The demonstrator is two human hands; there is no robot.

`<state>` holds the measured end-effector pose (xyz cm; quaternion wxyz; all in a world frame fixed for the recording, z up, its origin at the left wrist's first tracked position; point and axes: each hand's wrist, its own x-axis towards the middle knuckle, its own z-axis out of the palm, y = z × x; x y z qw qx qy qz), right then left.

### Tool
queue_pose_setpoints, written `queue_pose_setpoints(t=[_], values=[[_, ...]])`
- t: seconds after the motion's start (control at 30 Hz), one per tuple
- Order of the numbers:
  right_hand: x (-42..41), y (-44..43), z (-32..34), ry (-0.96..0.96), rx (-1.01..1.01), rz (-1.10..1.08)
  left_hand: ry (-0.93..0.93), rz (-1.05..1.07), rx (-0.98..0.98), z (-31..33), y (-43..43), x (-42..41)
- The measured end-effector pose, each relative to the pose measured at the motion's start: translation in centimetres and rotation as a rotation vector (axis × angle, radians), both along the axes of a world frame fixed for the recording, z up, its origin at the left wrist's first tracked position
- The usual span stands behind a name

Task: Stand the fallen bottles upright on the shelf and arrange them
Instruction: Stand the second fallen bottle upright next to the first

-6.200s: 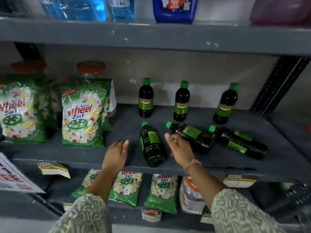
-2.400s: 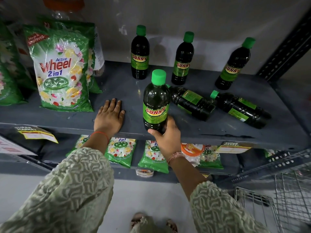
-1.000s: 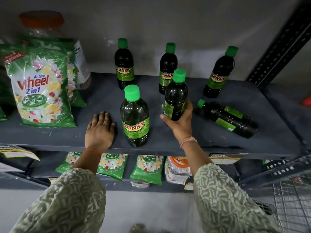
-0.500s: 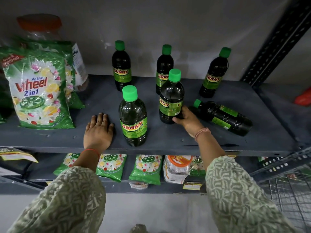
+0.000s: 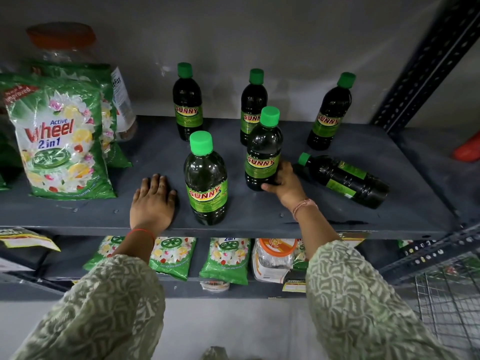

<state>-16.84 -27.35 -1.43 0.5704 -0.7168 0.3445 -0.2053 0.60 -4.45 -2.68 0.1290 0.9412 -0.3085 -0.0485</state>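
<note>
Dark SUNNY bottles with green caps stand on the grey shelf [image 5: 259, 216]. Three stand upright along the back: the left one [image 5: 187, 102], the middle one [image 5: 252, 100] and the right one [image 5: 329, 113]. Nearer the front edge a bottle [image 5: 206, 180] stands upright on its own. My right hand [image 5: 285, 181] grips the base of another upright bottle [image 5: 262, 149] standing on the shelf. One bottle [image 5: 345, 180] lies on its side at the right, cap toward my right hand. My left hand [image 5: 153, 201] rests flat on the shelf, left of the front bottle.
Green Wheel detergent packs [image 5: 57, 141] stand at the shelf's left, with an orange-lidded jar [image 5: 62, 45] behind them. More packs [image 5: 226, 258] and a jar lie on the shelf below. A dark upright post [image 5: 420, 61] rises at the right, a wire cart [image 5: 452, 302] at bottom right.
My right hand has set the second bottle down upright on the shelf and turned it so its label faces me. The left hand has stayed flat on the shelf.
</note>
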Motion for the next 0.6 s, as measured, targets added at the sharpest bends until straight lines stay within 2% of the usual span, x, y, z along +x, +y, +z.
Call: queue_pose_setpoints(t=[0.13,0.3,0.43,0.6], values=[[-0.4,0.1,-0.2,-0.02,-0.031,0.036,-0.04,-0.029,-0.014,0.2,-0.1,-0.4],[0.3,2.0,0.2,-0.075,-0.134,-0.106,-0.019,-0.099,-0.009,0.2,-0.2,-0.5],[0.4,3.1,0.7,-0.04,-0.183,-0.187,0.016,-0.1,0.008,0.3,-0.2,-0.3],[-2.0,5.8,0.7,0.008,-0.204,-0.181,0.037,-0.098,0.004,0.4,-0.1,-0.5]])
